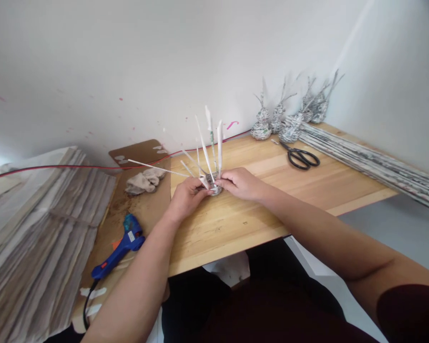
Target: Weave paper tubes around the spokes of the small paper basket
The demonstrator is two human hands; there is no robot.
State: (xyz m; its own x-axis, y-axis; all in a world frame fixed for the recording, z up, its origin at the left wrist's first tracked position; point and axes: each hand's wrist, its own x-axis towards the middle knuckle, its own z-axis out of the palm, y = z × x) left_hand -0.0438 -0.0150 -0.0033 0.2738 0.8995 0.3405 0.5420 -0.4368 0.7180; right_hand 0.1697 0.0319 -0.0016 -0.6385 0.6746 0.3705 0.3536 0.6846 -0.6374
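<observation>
Pale wooden tabletop (232, 238), streaky grain, a few dark marks, set against a white wall (157, 62) with scattered pink specks and one bigger pink squiggle; second wall on the right, meeting it in a corner. Left of the wood, a brown board (143, 202) with dark stains. A red and dark cable (57, 166) runs along the wall side. Counts: one small woven piece (217, 191), at the middle of the wood, between the hands, at least six thin sticks (203, 147) rising or slanting out of it, most white; can't tell if its base touches the wood. Two hands, both nearly closed in a pinch: left hand (187, 196) has the piece's left side between thumb and fingers, right hand (240, 184) grips its right side, thumb and fingertips close together. Five woven figures (260, 128) in the back right corner, bulbous, twiggy tops, partly overlapping. One pair of black scissors (300, 158) in front of them. One bundle of long paper rods (364, 164) along the right, too many to count. One blue glue gun (119, 250), one crumpled cloth (145, 181), both on the brown board; one big paper stack (50, 233), far left.
</observation>
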